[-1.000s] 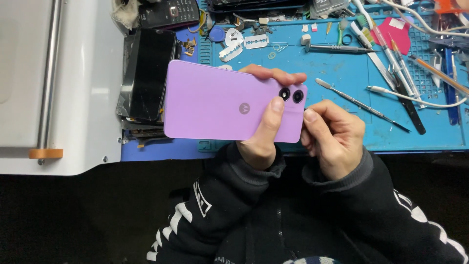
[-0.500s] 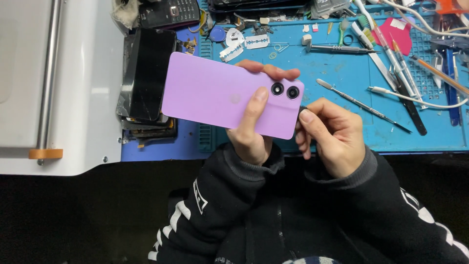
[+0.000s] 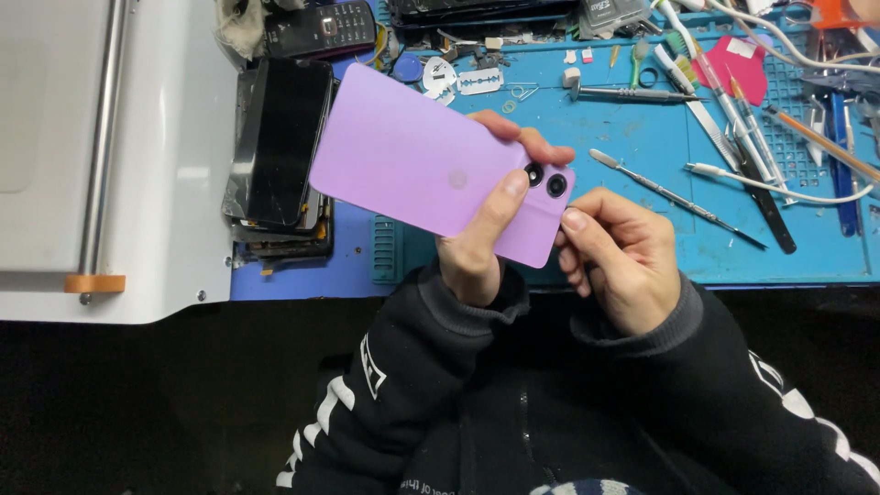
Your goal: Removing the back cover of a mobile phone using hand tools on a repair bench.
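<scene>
My left hand (image 3: 477, 247) holds a purple phone (image 3: 412, 160) back side up over the blue mat (image 3: 632, 137). Its thumb lies on the back just below the two black camera lenses (image 3: 545, 180), and its fingertips show over the far edge. The phone slants from upper left down to lower right. My right hand (image 3: 614, 261) is at the camera end, with its thumb tip against the phone's short edge and its fingers curled by the lower corner. Whether it holds a small tool is hidden.
A stack of black phone screens (image 3: 280, 147) lies left of the phone, beside a white machine (image 3: 110, 165). A metal spudger (image 3: 678, 197), tweezers, a razor blade (image 3: 478, 82), a pink pick (image 3: 733, 64) and cables cover the mat's right side. A dark keypad phone (image 3: 316, 27) sits at the top.
The phone has tilted more, its left end rising toward the screen stack. My left thumb has slid along the back towards the lenses. My right hand stays at the camera end.
</scene>
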